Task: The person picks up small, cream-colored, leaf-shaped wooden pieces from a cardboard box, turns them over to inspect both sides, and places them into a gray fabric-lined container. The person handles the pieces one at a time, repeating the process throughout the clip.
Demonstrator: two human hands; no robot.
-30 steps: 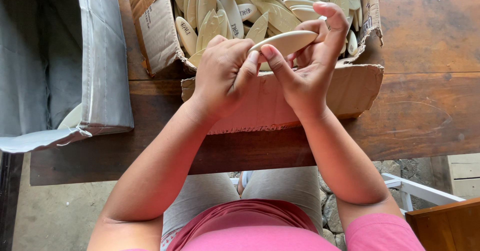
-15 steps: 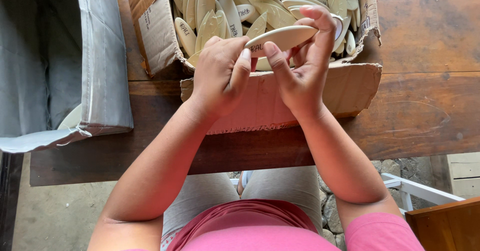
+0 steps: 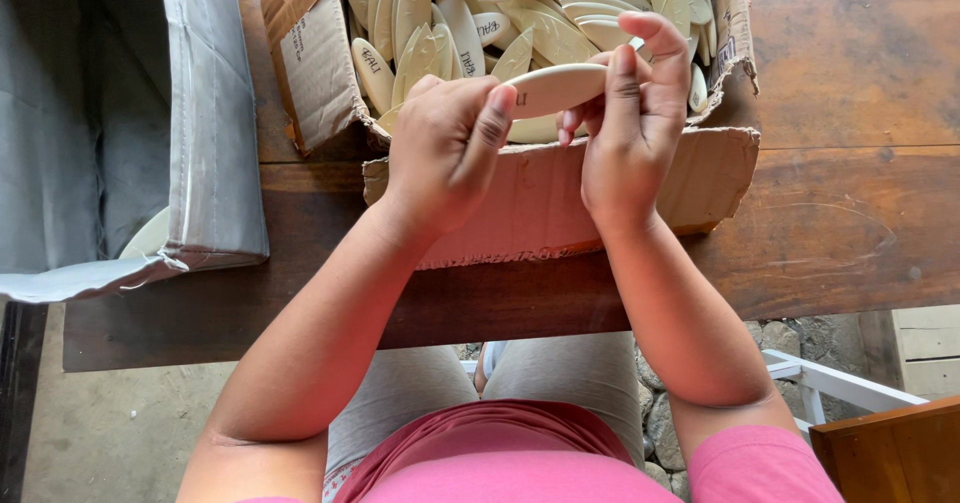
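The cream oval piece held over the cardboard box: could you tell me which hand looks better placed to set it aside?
Probably the left hand. It grips the near end of the cream oval piece and sits closer to the grey bin on that side. The right hand only pinches the far end.

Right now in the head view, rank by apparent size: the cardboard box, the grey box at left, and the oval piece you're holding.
1. Cardboard box
2. Grey box, cut off by the frame, so this order is unsure
3. Oval piece, clearly smallest
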